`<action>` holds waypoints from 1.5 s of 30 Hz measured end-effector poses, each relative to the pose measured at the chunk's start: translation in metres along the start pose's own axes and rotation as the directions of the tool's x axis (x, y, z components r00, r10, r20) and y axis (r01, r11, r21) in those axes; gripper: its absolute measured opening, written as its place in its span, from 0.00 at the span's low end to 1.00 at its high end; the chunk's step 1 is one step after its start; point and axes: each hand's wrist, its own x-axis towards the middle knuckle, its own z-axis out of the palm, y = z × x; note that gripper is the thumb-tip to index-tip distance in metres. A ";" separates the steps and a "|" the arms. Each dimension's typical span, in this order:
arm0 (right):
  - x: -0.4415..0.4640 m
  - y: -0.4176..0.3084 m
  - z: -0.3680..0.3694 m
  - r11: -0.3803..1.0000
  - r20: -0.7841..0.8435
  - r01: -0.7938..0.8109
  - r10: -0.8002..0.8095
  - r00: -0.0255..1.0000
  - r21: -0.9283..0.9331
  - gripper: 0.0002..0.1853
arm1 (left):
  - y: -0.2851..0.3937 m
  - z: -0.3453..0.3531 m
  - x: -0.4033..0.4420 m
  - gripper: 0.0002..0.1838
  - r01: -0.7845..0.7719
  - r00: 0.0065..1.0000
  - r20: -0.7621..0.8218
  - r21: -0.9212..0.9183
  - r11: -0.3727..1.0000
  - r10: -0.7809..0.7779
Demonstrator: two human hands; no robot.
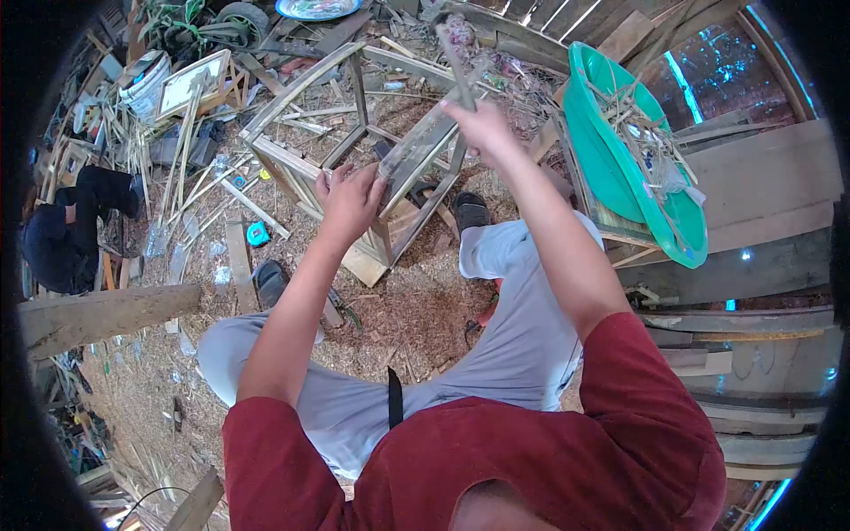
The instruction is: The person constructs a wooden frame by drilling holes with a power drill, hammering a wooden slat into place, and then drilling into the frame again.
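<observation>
In front of me stands a wooden frame point(305, 71) of narrow strips, box-like with open sides. A wider weathered plank point(414, 150) lies along its near right edge. My left hand point(352, 199) grips the frame's near corner, with fingers bent over the wood at the plank's end. Whether a nail is between those fingers is too small to tell. My right hand point(485, 133) is wrapped round the handle of a hammer point(456, 66), raised above the plank's far end. The hammer's head is blurred near the top edge of the view.
A blue tape measure point(258, 234) lies on shavings left of the frame. Green plastic basins point(589, 133) with wood scraps lean at the right. A person in dark clothes point(62, 234) is at the far left. A thick beam point(111, 317) juts in below.
</observation>
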 end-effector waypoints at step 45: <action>0.053 0.052 0.058 0.870 0.142 0.132 -0.072 0.987 -0.476 0.41 | -0.012 -0.028 -0.050 0.68 0.596 0.703 0.411 -0.786 0.164 -0.581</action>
